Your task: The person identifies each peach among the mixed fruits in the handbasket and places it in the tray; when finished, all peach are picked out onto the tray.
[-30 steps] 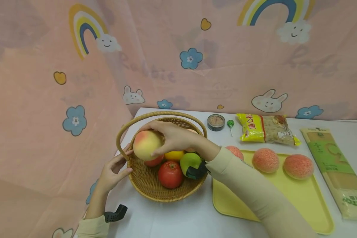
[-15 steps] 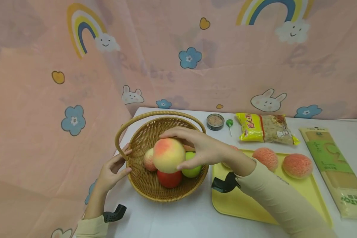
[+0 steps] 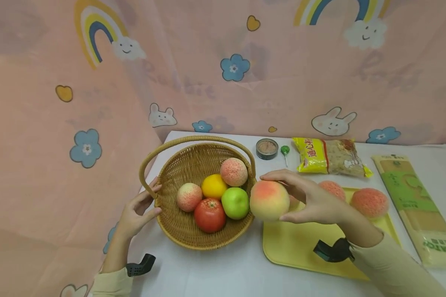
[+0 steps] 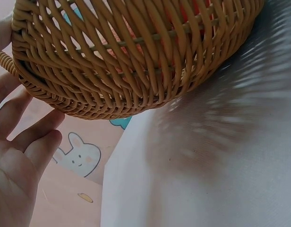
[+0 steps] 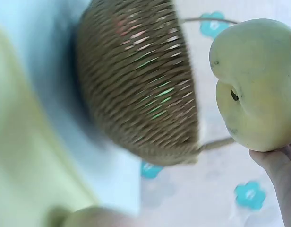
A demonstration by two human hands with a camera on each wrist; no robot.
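Observation:
A yellow peach with a red blush point(image 3: 269, 201) is in my right hand point(image 3: 316, 200), gripped between thumb and fingers above the gap between basket and tray. In the right wrist view, the cleft underside of the peach point(image 5: 254, 85) shows. My left hand point(image 3: 134, 214) holds the left rim of the wicker basket point(image 3: 178, 231) near the handle's base; in the left wrist view its fingers point(image 4: 44, 125) touch the outer weave. Inside the basket lie a tomato point(image 3: 209, 215), a green apple point(image 3: 236, 203), a yellow fruit point(image 3: 214, 186) and two pink speckled fruits point(image 3: 233, 171).
Right of the basket lies a yellow tray point(image 3: 293, 247) with pink speckled fruits point(image 3: 369, 203), one mostly hidden by my right hand. Behind it are a round tin point(image 3: 266, 149), a green lollipop point(image 3: 285, 150) and a yellow pasta bag point(image 3: 328, 156). A green-banded noodle pack point(image 3: 409, 189) lies far right.
My right hand has carried the peach rightward from the basket's left side, over the other fruit and out past the right rim. The left hand stays at the basket's rim.

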